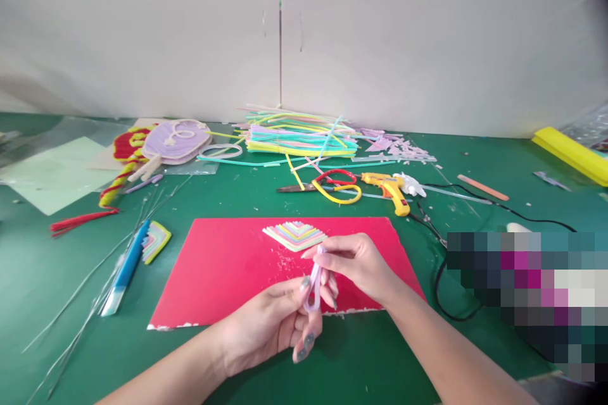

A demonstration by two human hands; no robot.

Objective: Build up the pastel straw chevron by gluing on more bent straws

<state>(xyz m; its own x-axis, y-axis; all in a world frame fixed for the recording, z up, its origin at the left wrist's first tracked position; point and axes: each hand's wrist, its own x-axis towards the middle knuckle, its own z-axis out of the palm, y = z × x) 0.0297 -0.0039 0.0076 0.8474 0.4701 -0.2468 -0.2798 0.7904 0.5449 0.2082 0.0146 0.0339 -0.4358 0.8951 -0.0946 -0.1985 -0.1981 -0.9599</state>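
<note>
A lilac pipe cleaner, bent into a narrow loop, is held up over the near edge of a red board. My left hand pinches the lower part of the loop between thumb and fingers. At its top, my right hand grips the loop with thumb and forefinger. Just beyond my hands, a layered chevron of pastel pipe cleaners lies flat on the board, with pale crumbs scattered near it.
On the green table lie scissors, a yellow glue gun with a black cord, and a pile of pipe cleaners. Left are a blue-handled tool, thin wires, a second small chevron and a lilac fan-shaped piece.
</note>
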